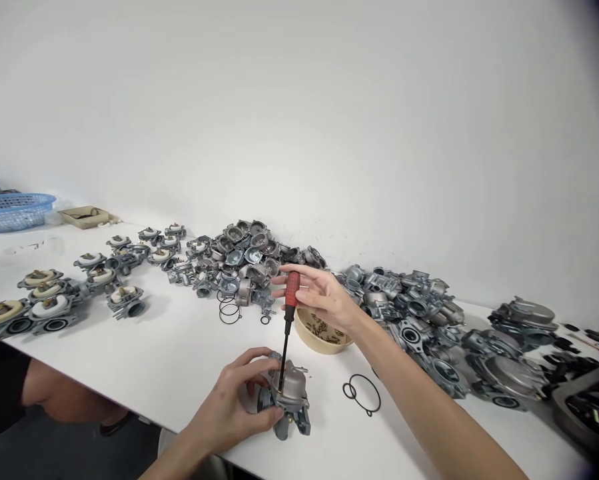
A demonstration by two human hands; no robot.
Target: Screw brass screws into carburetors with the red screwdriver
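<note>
My left hand (232, 407) is wrapped round a grey metal carburetor (286, 397) that rests on the white table (169, 360) near its front edge. My right hand (324, 298) pinches the red handle of a screwdriver (290, 293), held upright. The screwdriver's black shaft runs down and its tip sits on the carburetor's top cover. Just behind the screwdriver is a beige bowl (306, 337) with several small brass screws in it.
A heap of carburetor bodies (244, 260) lies at the back centre, more carburetor parts (429, 320) stretch to the right. Assembled carburetors (49, 303) stand in rows at left. Black O-rings (363, 393) lie right of the held carburetor. A blue basket (12, 210) sits far left. Another person's arm (64, 400) shows at lower left.
</note>
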